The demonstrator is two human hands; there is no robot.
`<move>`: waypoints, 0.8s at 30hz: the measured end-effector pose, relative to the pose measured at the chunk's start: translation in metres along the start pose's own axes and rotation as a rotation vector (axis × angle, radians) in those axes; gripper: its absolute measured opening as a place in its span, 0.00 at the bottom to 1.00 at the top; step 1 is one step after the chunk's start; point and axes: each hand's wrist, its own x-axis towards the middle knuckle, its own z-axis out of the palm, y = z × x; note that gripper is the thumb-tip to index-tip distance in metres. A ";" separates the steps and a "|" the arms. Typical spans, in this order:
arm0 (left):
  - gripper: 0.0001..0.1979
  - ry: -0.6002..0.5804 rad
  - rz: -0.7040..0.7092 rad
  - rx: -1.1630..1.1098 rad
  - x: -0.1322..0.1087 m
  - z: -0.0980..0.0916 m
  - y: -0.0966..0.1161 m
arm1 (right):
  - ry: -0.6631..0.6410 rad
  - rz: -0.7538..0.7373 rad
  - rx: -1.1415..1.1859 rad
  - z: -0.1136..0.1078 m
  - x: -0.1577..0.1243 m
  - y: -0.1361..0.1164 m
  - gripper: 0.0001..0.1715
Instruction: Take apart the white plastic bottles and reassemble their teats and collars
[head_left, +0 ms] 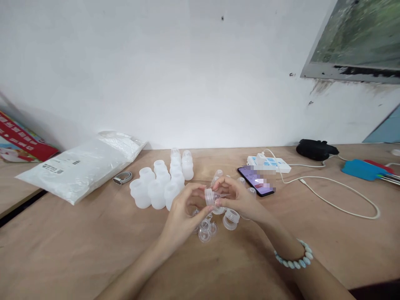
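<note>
My left hand (pixel 187 204) grips a clear ribbed bottle collar (pixel 209 197) between thumb and fingers. From the other side, my right hand (pixel 233 195) pinches a clear teat (pixel 221 196) that sits at the collar. Fingers partly hide both pieces, so how far the teat is inside the collar cannot be made out. Beneath my hands lie several loose clear teats (pixel 204 235) and more collars (pixel 231 218). To the left of my left hand stand several frosted white baby bottles (pixel 142 193), and two at the back wear clear domed caps (pixel 175 152).
Behind my right hand lie a phone (pixel 258 182) and a white power strip (pixel 281 166) with a looping cable (pixel 346 213). A plastic bag (pixel 84 166) and a grey coiled strap (pixel 123 178) are at left. At right are a black case (pixel 315 149) and blue-headed spatula (pixel 362 169).
</note>
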 end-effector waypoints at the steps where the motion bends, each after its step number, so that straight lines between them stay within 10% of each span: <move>1: 0.18 0.021 -0.035 -0.069 -0.001 0.001 0.000 | 0.009 -0.008 -0.018 0.001 -0.001 -0.001 0.18; 24: 0.16 -0.126 -0.471 -0.794 0.002 -0.001 -0.012 | 0.118 -0.390 -0.453 0.011 -0.003 0.003 0.03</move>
